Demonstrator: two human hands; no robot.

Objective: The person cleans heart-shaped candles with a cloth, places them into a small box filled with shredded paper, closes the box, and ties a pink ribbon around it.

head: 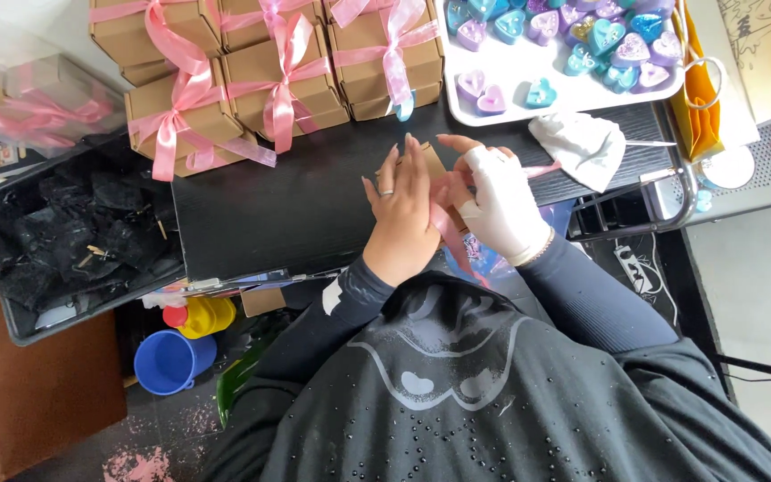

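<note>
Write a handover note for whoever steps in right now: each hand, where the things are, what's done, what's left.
Left hand: bare, pressed on a small brown box at the black table.
Right hand: in a white glove, holding the pink ribbon across that box.
Done: a stack of ribboned boxes at the table's far side.
Left: this box has no bow yet.
Nearby: tray of heart-shaped pieces, white cloth.

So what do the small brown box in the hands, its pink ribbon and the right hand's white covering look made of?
Small brown box: seemingly matte kraft cardboard, like the stacked boxes. Pink ribbon: probably satin, with a soft sheen. White glove on the right hand: looks like thin cloth, though it could be rubber.
</note>
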